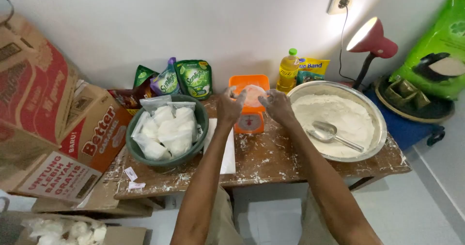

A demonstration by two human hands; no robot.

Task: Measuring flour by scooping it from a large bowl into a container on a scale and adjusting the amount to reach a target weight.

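Note:
Both my hands reach over a small wooden table [271, 165] toward an orange kitchen scale [250, 121]. A clear plastic bag of white flour [253, 94] sits on the scale's tray. My left hand [229, 105] grips the bag's left edge and my right hand [277, 104] grips its right edge. To the right stands a wide metal basin [378, 116] filled with flour, with a metal scoop [329, 132] lying in it. On the left a green bowl [201, 124] holds several filled, tied plastic bags of flour [167, 128].
Cardboard boxes [58, 124] are stacked at the left. Green refill pouches [193, 78], an oil bottle [288, 70] and a yellow packet stand by the wall. A lit red desk lamp [372, 40] and a big green sack [438, 46] are at the right. White paper [227, 155] lies near the table's front.

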